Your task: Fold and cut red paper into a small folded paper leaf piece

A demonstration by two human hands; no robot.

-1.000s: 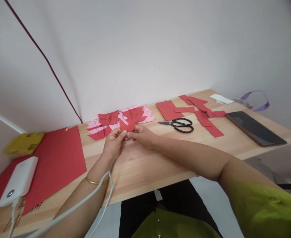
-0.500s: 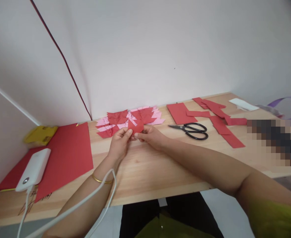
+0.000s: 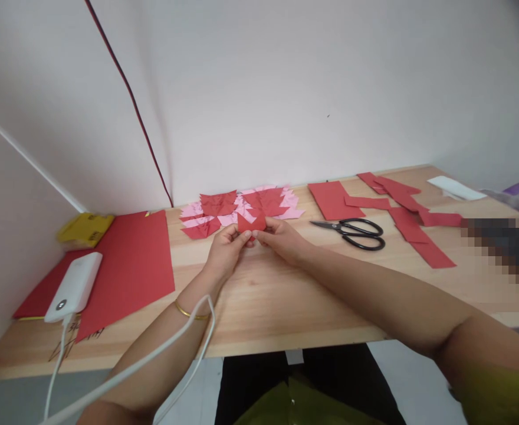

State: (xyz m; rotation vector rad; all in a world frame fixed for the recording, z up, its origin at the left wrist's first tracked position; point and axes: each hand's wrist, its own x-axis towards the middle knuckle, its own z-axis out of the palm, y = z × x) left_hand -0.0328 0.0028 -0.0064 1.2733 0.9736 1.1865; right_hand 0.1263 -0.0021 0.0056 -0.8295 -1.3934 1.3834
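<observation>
A small folded red paper [image 3: 251, 223] is held up between my two hands, its top edge showing pointed corners. My left hand [image 3: 227, 248] pinches its left side, thumb in front. My right hand [image 3: 281, 238] grips the right side, its thumb close to the left thumb at the lower edge. Just behind lie rows of folded red and pink paper pieces [image 3: 217, 203] with pointed ends, overlapping near the wall. To the right of my hands, black-handled scissors [image 3: 360, 227] rest on the wooden table [image 3: 281, 301], blades toward the left.
Red paper sheets [image 3: 135, 265] cover the left side, with a white power bank [image 3: 74, 286] and a yellow packet [image 3: 86, 229] on them. A white cable [image 3: 131, 363] crosses my left forearm. A stack of red paper [image 3: 335, 199] and red strips [image 3: 423, 242] lie at right.
The paper in my hands has turned so its pointed top edge faces me more squarely. My view has shifted slightly left; the things on the table stay put.
</observation>
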